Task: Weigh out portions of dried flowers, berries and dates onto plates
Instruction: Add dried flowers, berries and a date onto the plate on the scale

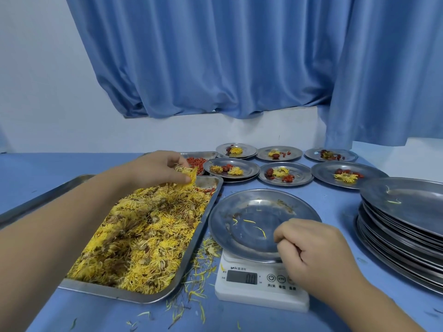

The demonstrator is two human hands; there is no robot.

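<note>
A long steel tray [191, 245] heaped with dried yellow flowers [143, 236] lies at the left. My left hand [155, 168] hovers over its far end, pinching a dried flower [188, 174]. A white digital scale [261, 283] reading 0.0 carries a steel plate [251, 212] holding only a few loose petals. My right hand [309, 250] rests curled on that plate's near right rim, over the scale's buttons; whether it grips the rim is unclear.
Several filled plates [285, 176] with flowers, berries and dates stand in two rows at the back. A tray of red berries [196, 161] sits behind my left hand. A tall stack of steel plates [402, 226] stands at the right. Loose petals litter the blue table.
</note>
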